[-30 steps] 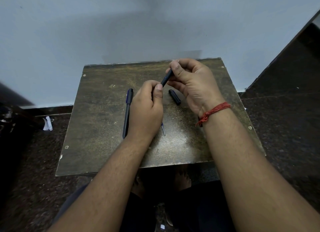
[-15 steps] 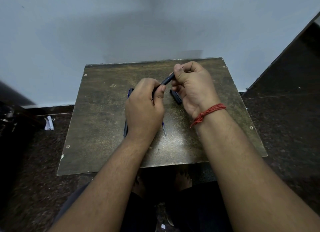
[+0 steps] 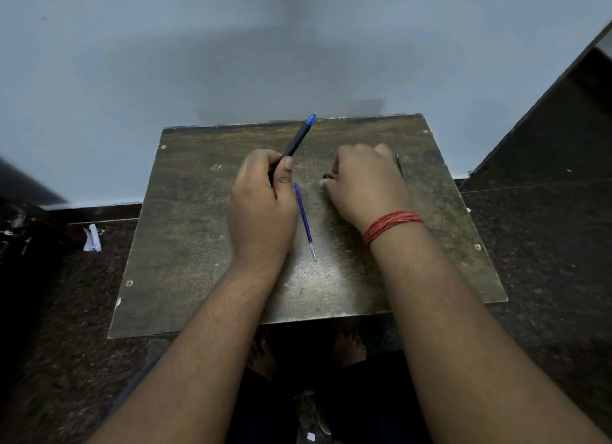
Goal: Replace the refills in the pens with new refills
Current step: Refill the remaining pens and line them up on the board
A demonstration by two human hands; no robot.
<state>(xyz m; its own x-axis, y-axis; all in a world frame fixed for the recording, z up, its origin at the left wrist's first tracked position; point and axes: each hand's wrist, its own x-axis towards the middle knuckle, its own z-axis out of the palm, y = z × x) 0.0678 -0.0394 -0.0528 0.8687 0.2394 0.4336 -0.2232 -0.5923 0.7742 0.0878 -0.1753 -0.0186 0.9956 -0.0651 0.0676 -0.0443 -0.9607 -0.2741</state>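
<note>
Your left hand (image 3: 261, 205) has its grip clamped on the pen (image 3: 297, 140), blue tip up over the counter's far edge, so a refill seems seated. Your right hand (image 3: 366, 185) is curled low near the far right corner on something dark, likely the cap; I cannot tell if its grip has closed. 1 loose refill (image 3: 304, 221) lies between your hands. Next, capping needs both ends aligned. The counter (image 3: 185, 245) is bare toward the near and left edges.
</note>
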